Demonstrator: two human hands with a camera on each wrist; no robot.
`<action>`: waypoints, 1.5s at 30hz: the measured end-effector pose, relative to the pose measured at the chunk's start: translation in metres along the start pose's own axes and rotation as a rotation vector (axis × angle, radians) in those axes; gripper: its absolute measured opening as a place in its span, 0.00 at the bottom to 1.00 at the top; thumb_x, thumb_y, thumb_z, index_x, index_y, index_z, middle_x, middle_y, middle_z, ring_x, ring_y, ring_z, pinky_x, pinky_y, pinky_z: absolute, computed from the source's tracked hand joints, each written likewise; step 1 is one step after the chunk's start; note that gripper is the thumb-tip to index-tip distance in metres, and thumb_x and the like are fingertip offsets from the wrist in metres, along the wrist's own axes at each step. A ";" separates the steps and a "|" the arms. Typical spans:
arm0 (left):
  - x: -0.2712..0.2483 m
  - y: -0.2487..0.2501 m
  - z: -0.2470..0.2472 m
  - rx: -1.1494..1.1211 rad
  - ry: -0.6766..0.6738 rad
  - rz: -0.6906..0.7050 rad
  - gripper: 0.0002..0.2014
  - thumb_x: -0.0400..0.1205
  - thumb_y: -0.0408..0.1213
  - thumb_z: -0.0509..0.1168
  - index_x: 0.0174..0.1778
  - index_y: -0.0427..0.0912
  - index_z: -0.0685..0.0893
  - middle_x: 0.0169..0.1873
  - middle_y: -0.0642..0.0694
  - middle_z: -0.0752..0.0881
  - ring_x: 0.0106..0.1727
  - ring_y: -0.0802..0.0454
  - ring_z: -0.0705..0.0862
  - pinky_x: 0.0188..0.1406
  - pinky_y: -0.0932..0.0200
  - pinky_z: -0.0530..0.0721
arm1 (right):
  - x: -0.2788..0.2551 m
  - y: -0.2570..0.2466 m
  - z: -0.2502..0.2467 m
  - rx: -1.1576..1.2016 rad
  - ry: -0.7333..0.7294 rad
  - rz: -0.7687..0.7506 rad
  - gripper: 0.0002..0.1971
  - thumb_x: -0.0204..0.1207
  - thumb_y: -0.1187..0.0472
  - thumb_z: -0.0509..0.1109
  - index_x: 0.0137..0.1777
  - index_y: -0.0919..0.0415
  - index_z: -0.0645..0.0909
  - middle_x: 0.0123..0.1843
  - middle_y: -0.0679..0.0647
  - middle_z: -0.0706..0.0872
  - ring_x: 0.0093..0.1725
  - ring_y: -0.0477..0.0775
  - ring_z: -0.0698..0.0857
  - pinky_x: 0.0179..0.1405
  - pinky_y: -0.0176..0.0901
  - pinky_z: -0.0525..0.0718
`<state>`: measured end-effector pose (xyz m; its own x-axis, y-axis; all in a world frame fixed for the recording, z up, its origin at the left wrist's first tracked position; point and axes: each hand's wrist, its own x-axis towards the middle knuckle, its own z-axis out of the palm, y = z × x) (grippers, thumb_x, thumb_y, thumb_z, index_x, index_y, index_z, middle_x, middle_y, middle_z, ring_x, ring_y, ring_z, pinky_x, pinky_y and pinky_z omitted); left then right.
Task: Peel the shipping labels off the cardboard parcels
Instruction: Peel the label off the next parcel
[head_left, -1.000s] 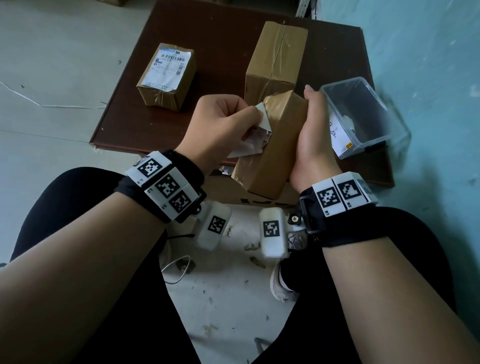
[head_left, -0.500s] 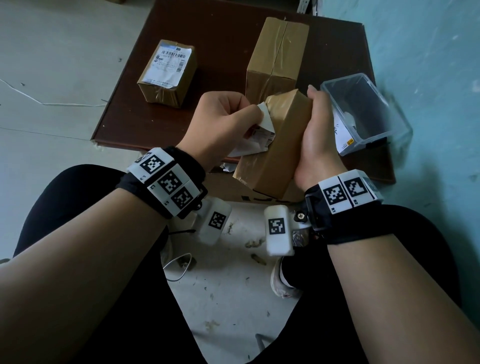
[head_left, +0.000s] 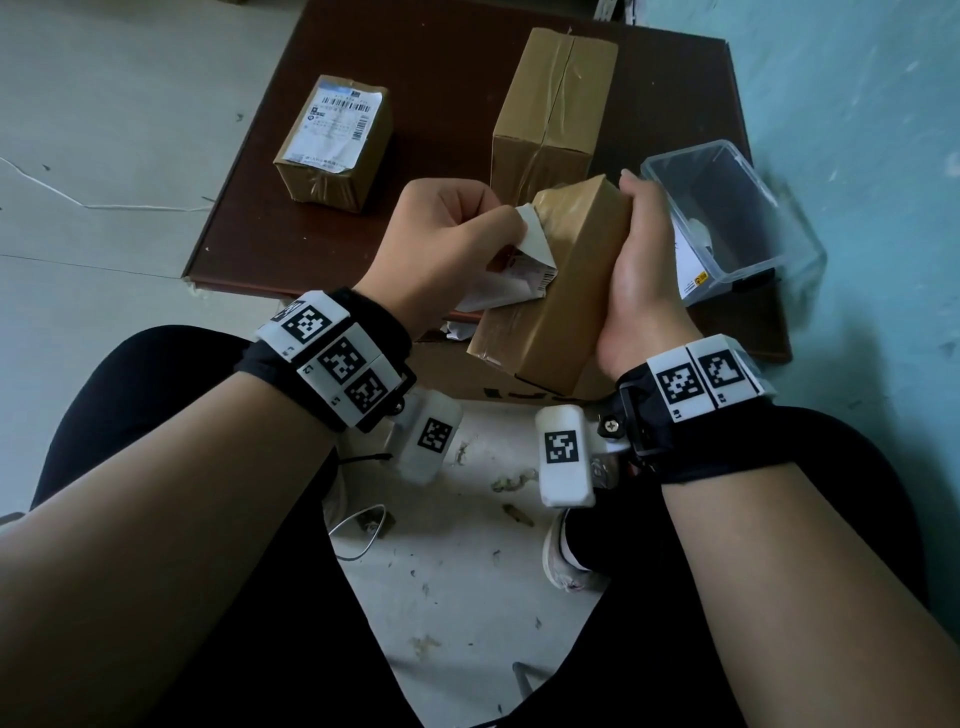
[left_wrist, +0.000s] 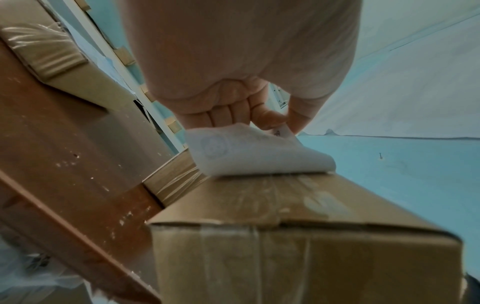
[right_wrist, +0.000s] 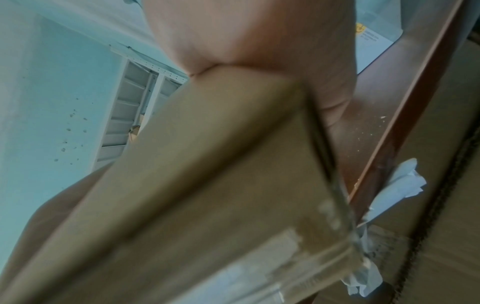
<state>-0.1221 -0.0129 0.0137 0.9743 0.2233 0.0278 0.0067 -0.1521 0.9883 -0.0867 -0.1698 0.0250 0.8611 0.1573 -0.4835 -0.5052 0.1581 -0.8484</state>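
Brown taped parcel (head_left: 561, 291), white label (head_left: 514, 270), dark brown table (head_left: 441, 93), clear bin (head_left: 779, 249)

black wristbands (head_left: 691, 415) bear white square-coded tags, bare forearms.

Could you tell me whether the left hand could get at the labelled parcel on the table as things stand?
Probably not yet: the left hand pinches the half-peeled label on the held parcel. Once free, nothing blocks the way to the labelled parcel.

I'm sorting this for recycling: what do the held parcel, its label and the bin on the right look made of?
Held parcel: brown cardboard under glossy clear tape, judging by the shiny creases. Label: thin white paper, printed, curling as it lifts; probably adhesive-backed. Bin: clear rigid plastic, see-through walls.
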 end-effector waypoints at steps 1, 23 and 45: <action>0.000 -0.001 0.000 0.003 -0.001 0.001 0.16 0.79 0.29 0.71 0.33 0.19 0.78 0.27 0.38 0.73 0.33 0.47 0.70 0.29 0.60 0.69 | 0.000 0.000 0.000 -0.001 0.000 0.002 0.30 0.94 0.35 0.53 0.62 0.53 0.92 0.50 0.54 0.98 0.46 0.52 0.97 0.44 0.45 0.93; -0.001 0.000 -0.004 0.018 -0.025 0.009 0.14 0.80 0.31 0.70 0.28 0.32 0.80 0.24 0.41 0.73 0.29 0.52 0.71 0.27 0.63 0.69 | 0.002 0.000 0.000 0.041 -0.009 -0.038 0.27 0.94 0.39 0.54 0.56 0.54 0.90 0.46 0.54 0.96 0.43 0.52 0.96 0.45 0.46 0.94; 0.001 0.000 -0.005 -0.065 -0.012 -0.046 0.18 0.83 0.27 0.69 0.25 0.41 0.79 0.22 0.51 0.73 0.31 0.50 0.72 0.29 0.62 0.71 | -0.004 -0.007 0.000 0.119 0.005 -0.066 0.25 0.96 0.43 0.54 0.48 0.53 0.87 0.36 0.49 0.95 0.35 0.47 0.95 0.34 0.37 0.90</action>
<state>-0.1225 -0.0080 0.0149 0.9760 0.2167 -0.0192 0.0370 -0.0787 0.9962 -0.0872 -0.1718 0.0327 0.8927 0.1385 -0.4287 -0.4505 0.2820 -0.8470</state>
